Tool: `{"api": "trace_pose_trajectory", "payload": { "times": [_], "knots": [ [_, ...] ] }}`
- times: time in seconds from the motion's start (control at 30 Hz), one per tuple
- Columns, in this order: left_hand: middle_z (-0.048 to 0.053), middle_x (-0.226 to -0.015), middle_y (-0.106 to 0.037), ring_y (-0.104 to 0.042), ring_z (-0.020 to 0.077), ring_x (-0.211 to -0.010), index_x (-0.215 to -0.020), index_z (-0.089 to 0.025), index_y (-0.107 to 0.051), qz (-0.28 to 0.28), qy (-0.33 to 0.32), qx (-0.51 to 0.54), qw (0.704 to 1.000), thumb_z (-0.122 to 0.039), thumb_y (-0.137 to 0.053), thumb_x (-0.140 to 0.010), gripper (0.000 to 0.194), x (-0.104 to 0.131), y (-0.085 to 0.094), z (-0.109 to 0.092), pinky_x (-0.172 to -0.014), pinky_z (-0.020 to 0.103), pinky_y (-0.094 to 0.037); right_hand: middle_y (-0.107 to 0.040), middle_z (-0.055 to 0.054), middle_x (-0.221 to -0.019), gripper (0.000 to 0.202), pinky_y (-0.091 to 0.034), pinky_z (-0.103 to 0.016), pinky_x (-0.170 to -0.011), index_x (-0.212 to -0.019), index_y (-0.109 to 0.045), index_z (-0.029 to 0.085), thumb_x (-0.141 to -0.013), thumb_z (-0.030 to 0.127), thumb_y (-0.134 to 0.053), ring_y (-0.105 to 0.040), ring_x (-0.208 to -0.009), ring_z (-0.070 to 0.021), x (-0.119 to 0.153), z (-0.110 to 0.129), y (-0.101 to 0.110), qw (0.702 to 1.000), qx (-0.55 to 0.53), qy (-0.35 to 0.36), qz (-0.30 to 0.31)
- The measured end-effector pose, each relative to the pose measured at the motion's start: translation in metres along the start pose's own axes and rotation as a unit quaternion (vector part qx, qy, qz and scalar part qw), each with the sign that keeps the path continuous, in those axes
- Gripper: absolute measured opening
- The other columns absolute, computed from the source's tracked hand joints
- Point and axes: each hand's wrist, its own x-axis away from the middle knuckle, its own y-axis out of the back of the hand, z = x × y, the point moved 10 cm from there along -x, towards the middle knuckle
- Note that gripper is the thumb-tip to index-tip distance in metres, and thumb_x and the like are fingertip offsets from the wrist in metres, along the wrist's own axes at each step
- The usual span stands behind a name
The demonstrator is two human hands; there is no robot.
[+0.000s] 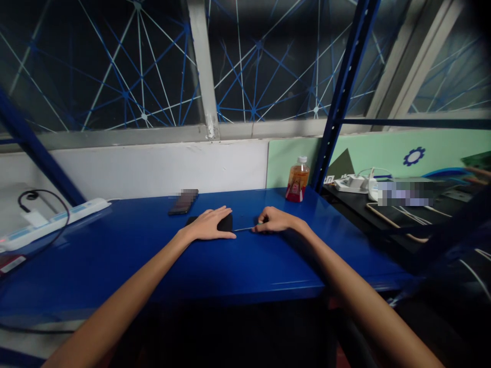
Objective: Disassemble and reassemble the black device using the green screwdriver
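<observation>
Forearms (355,283) nearest, over the blue worktop (245,271). My left hand (209,225) lies spread on a black slab (227,222), gripping nothing; fingers of my right hand (274,220) clench a thin tool (243,229) just right of it. Tool's long axis left-right, tip pointing left at slab's edge; contact unclear. I'd press slab firmly, keep shaft straight.

Black block (227,223), blue tabletop (245,266)
</observation>
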Motion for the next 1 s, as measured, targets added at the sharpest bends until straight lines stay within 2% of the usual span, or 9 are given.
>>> {"api": "trace_pose_trajectory", "payload": {
  "times": [0.37,0.67,1.0],
  "knots": [
    [0.011,-0.154,-0.029,-0.033,0.0371,-0.137,-0.150,-0.021,-0.022,0.002,0.007,0.003,1.000,-0.081,-0.043,-0.073,0.100,-0.0009,-0.0016,0.0014,-0.109,0.049,-0.026,-0.054,0.000,-0.050,0.039,-0.031,-0.023,-0.046,-0.054,-0.058,0.016,-0.072,0.050,-0.063,-0.045,-0.046,-0.0096,-0.0001,-0.0007,-0.0005,1.000,-0.014,-0.006,0.000],
    [0.011,-0.153,-0.030,-0.034,0.0369,-0.136,-0.150,-0.022,-0.022,-0.004,0.005,0.005,1.000,-0.081,-0.043,-0.074,0.099,-0.0005,-0.0011,0.0020,-0.108,0.049,-0.027,-0.050,0.002,-0.049,0.050,-0.028,-0.024,-0.047,-0.054,-0.053,0.016,-0.073,0.061,-0.062,-0.039,-0.046,-0.0080,0.0018,0.0038,0.0006,1.000,0.001,0.029,0.005],
    [0.010,-0.152,-0.033,-0.036,0.0365,-0.135,-0.149,-0.022,-0.027,-0.009,0.008,0.002,1.000,-0.081,-0.043,-0.074,0.097,0.0000,-0.0002,0.0013,-0.108,0.048,-0.028,-0.051,0.002,-0.051,0.048,-0.028,-0.024,-0.047,-0.056,-0.054,0.016,-0.072,0.061,-0.062,-0.040,-0.047,-0.0089,-0.0002,-0.0035,-0.0031,0.999,-0.018,0.020,0.019]
  ]
}}
